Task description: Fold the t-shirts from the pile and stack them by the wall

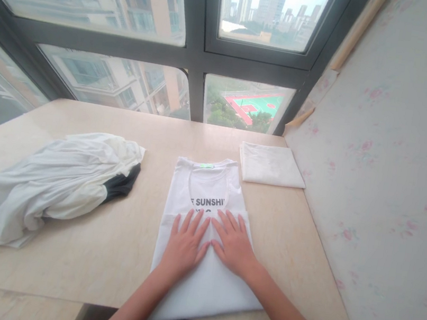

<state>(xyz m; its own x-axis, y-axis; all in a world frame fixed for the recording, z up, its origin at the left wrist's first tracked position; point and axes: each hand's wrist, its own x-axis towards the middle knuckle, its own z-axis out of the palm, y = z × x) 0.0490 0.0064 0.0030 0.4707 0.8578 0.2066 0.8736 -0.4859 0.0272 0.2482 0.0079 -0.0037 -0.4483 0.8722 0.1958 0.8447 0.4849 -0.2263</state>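
Note:
A white T-shirt (211, 282) lies on the tabletop in front of me, its sides folded inward into a long narrow shape. Its neckline is at the far end, with a small green label inside, and dark printed letters show near the collar. My left hand (185, 241) rests flat on the middle of the shirt, fingers spread. Beside it, my right hand (233, 243) also presses flat on the fabric with its fingers apart. The two thumbs almost meet. Part of the print is hidden around my fingertips.
On the left lies a loose heap of white clothes (61, 180) with a black piece (123, 184) at its side. A folded white cloth (271, 166) sits at the back right, near the flowered wall (388, 170). Dark-framed windows (191, 57) stand behind the table (109, 267).

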